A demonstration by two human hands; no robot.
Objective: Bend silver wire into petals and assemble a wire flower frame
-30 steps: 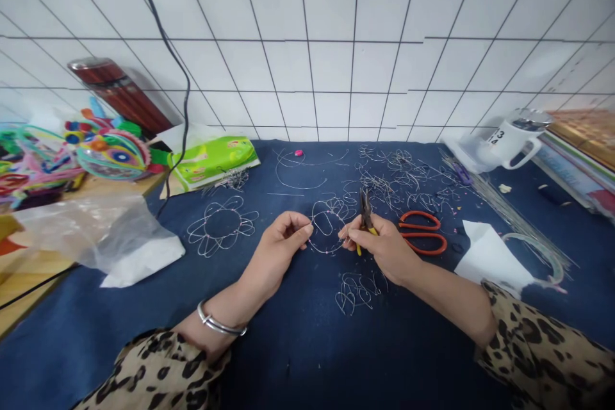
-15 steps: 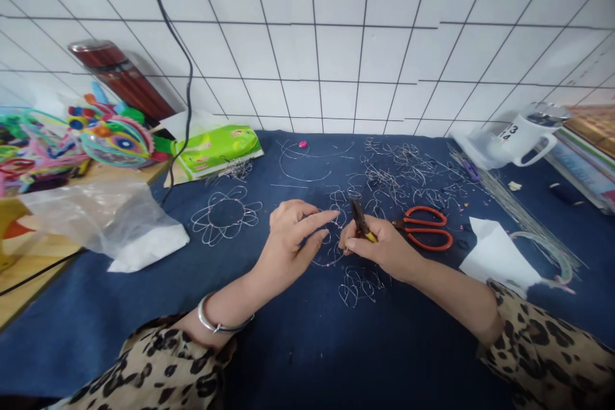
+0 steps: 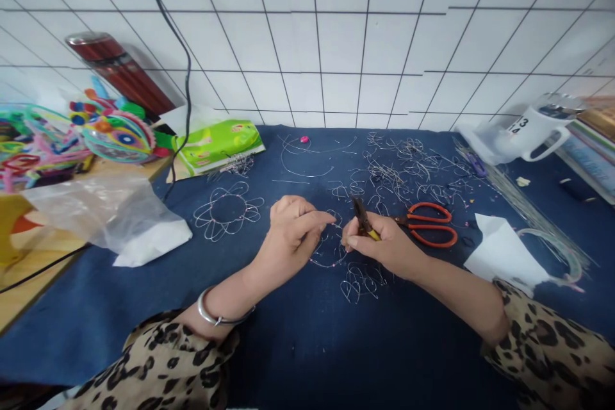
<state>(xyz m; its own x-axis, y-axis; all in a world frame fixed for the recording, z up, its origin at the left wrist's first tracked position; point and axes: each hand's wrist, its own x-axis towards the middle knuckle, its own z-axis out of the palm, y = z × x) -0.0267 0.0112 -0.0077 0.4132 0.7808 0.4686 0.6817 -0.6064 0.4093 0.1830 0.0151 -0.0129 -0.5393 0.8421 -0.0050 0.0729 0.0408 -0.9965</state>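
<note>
A thin wire flower frame [image 3: 329, 250] with small pink beads lies on the blue cloth [image 3: 307, 339] between my two hands. My left hand [image 3: 291, 234] pinches its left edge with the index finger stretched over the wire. My right hand [image 3: 384, 245] is closed round small pliers [image 3: 361, 218] with yellow handles, jaws pointing up and away. A second bundle of wire petals [image 3: 360, 282] lies just below my right hand. A finished wire flower [image 3: 229, 210] lies to the left.
Red-handled scissors [image 3: 427, 224] lie right of my right hand. Loose wire pieces [image 3: 398, 173] cover the far cloth. White paper [image 3: 502, 253], a white mug [image 3: 533, 131], a green tissue pack [image 3: 218, 144], a plastic bag [image 3: 106, 218] and colourful craft pieces [image 3: 115, 138] ring the area.
My left hand shifted from pinching the frame's edge to reaching its index finger across it. The pliers tilted and my hands drew closer together; the view tipped down slightly.
</note>
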